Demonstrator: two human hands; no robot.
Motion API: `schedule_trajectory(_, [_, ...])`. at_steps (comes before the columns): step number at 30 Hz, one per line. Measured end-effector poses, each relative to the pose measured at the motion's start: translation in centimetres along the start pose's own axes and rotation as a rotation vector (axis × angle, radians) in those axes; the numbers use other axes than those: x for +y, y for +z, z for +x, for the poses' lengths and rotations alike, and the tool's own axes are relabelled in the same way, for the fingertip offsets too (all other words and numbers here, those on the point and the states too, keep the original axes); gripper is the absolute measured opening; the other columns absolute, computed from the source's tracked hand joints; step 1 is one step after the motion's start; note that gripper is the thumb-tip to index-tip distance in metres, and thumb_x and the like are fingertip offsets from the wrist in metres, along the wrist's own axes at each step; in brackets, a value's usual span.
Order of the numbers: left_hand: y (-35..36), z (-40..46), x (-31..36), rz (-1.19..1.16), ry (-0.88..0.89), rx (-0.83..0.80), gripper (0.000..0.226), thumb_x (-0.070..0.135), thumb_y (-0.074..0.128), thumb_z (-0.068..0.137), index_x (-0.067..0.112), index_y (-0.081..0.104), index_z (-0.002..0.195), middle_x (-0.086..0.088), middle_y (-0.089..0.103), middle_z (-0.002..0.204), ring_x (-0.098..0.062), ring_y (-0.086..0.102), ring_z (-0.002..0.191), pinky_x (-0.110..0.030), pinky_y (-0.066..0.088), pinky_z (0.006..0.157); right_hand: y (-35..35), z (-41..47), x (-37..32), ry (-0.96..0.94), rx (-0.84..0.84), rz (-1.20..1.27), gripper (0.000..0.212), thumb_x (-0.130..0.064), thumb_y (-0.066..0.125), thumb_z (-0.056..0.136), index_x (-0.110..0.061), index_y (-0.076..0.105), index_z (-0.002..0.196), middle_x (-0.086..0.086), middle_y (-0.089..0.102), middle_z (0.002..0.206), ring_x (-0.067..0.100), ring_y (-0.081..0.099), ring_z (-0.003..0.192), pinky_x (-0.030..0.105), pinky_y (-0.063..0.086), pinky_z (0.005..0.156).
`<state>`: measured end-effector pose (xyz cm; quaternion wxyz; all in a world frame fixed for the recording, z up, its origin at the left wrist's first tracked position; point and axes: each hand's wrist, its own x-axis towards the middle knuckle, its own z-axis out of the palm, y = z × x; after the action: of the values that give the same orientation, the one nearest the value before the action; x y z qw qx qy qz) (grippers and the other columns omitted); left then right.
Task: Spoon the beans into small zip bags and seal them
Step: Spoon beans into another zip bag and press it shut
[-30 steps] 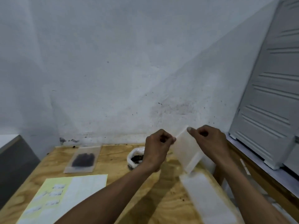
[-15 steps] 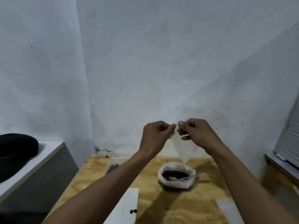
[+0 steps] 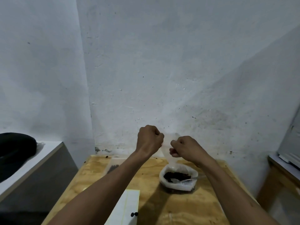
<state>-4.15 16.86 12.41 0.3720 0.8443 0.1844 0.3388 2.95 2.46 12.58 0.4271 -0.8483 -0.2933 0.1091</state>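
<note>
A small clear zip bag (image 3: pixel 168 150) hangs in the air between my two hands, above the table. My left hand (image 3: pixel 149 140) pinches its top left edge, and my right hand (image 3: pixel 183 147) pinches the top right edge. The bag's lower tip dangles just over a white bag of dark beans (image 3: pixel 178 177) that stands open on the wooden table (image 3: pixel 203 203). A metal spoon (image 3: pixel 183 180) lies in the beans with its handle pointing right. A filled flat zip bag (image 3: pixel 112 167) lies at the table's back left, partly hidden by my left forearm.
A white and yellow sheet (image 3: pixel 126 207) lies at the table's front, with two loose beans (image 3: pixel 134 214) on it. A grey counter (image 3: pixel 32 168) with a black object (image 3: pixel 14 146) stands to the left. The white wall is close behind; a white shuttered panel (image 3: pixel 290 143) at right.
The view has swung left, bringing the bean bag to centre. My hands have carried the small zip bag over the beans and have drawn slightly apart at its top.
</note>
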Motion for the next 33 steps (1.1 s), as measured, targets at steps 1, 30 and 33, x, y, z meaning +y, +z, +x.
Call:
schedule_trajectory(1, [0.0, -0.1, 0.1, 0.013, 0.06, -0.005, 0.018, 0.009, 0.065, 0.086, 0.005, 0.072, 0.07, -0.003, 0.07, 0.057, -0.018, 0.069, 0.056, -0.037, 0.061, 0.065, 0.0, 0.2, 0.0, 0.03, 0.054, 0.034, 0.032, -0.026, 0.055, 0.093, -0.004, 0.062, 0.07, 0.01, 0.078, 0.079, 0.02, 0.077, 0.073, 0.045, 0.06, 0.085])
schedule_trajectory(30, [0.8, -0.7, -3.2, 0.454, 0.498, -0.424, 0.098, 0.056, 0.083, 0.072, 0.017, 0.036, 0.149, -0.002, 0.049, 0.137, -0.02, 0.049, 0.115, -0.029, 0.041, 0.093, -3.2, -0.8, 0.5, -0.146, -0.16, 0.131, 0.011, -0.008, 0.078, 0.084, -0.017, 0.082, 0.08, -0.006, 0.079, 0.079, 0.003, 0.073, 0.073, 0.014, 0.054, 0.066])
schedule_trajectory(33, [1.1, -0.9, -3.2, 0.41, 0.465, -0.38, 0.094, 0.057, 0.082, 0.074, 0.016, 0.038, 0.147, -0.002, 0.052, 0.136, -0.02, 0.052, 0.114, -0.031, 0.045, 0.089, -2.8, -0.6, 0.6, -0.146, -0.163, 0.167, 0.009, -0.016, 0.08, 0.084, -0.016, 0.083, 0.092, -0.003, 0.08, 0.087, 0.001, 0.072, 0.075, 0.012, 0.052, 0.065])
